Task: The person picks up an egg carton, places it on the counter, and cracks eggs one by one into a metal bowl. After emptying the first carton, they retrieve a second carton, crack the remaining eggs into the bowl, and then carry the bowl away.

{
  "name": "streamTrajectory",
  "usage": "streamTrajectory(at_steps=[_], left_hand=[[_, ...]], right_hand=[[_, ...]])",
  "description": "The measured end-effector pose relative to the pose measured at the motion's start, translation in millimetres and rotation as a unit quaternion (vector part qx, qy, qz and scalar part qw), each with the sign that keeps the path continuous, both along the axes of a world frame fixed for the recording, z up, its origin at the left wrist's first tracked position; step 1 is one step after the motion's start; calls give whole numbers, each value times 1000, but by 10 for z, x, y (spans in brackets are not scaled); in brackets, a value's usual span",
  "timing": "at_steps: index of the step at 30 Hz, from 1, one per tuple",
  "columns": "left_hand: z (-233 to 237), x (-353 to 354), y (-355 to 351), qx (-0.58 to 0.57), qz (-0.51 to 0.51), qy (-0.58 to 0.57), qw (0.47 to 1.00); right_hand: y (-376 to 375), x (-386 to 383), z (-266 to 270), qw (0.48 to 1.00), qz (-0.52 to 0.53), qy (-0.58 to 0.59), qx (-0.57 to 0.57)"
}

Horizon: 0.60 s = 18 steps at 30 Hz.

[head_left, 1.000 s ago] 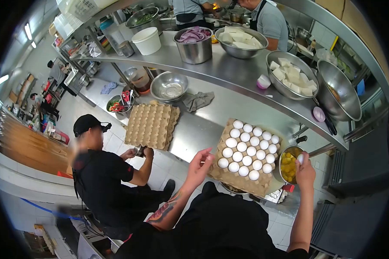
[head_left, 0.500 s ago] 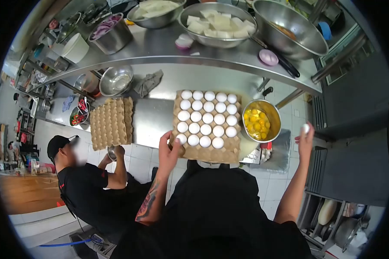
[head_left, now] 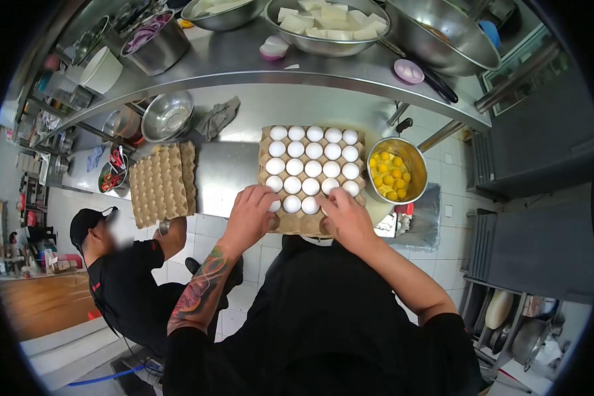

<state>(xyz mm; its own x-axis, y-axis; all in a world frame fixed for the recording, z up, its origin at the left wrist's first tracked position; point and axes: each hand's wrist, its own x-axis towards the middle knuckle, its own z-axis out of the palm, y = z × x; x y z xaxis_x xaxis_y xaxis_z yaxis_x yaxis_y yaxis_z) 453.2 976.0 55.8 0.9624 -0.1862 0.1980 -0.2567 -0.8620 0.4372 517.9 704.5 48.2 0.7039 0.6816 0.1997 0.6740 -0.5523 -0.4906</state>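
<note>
A cardboard egg tray [head_left: 290, 226] filled with rows of white eggs [head_left: 313, 151] lies on the steel table in front of me. At its near left corner, my left hand [head_left: 252, 210] curls its fingers around an egg [head_left: 274, 206]. My right hand [head_left: 347, 216] reaches over the near row, its fingers closed around the spot of the row's last egg, which they hide. Right of the tray stands a metal pot [head_left: 424, 173] holding several raw yolks [head_left: 389, 177] in egg white.
Stacked egg trays [head_left: 157, 185] sit left, beside a seated co-worker [head_left: 125, 277] in black. An overhead shelf [head_left: 244, 78] carries bowls, a halved onion [head_left: 409, 71] and a black-handled knife [head_left: 440, 86]. A steel bowl [head_left: 167, 119] and grey cloth [head_left: 219, 119] lie behind.
My right hand has come from far right, where it held something white, to the tray's near row. My left hand has moved from the tray's edge onto the corner egg. The view has shifted slightly.
</note>
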Motion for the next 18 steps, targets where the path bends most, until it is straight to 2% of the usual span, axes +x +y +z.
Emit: streamTrajectory(at_steps=[4,6,8,9,10,12,14,15,16,17,18], left_hand=[[-101,-13,86,-41,-30,-25,998],[-117,-4,131,-72,-45,-35,996],[-120,-59,137,-220,32,-67,973],[-132,-105,126,-395,103,1,913],[-154,-141,101,-552,165,75,814],[-44,-138,56,-700,188,130,677],[-351,-118,208,-689,125,214,681],[-309,-42,103,-691,112,219,680],[-193,12,-23,-454,39,112,883],[-79,45,-126,-167,-35,-12,985],[13,55,-207,-166,-37,-16,985]], right_hand=[[-109,40,39,996,-23,82,18],[-155,63,77,987,-20,107,114],[-383,129,6,909,-62,300,283],[-535,219,40,879,-94,321,338],[-758,319,141,826,-142,357,412],[-1211,530,296,822,-267,317,390],[-1504,903,127,734,-335,264,528],[-1611,1065,98,734,-342,252,530],[-1682,1231,85,686,-334,240,601],[-1730,1386,51,633,-320,229,667],[-1770,1551,-49,633,-318,225,669]])
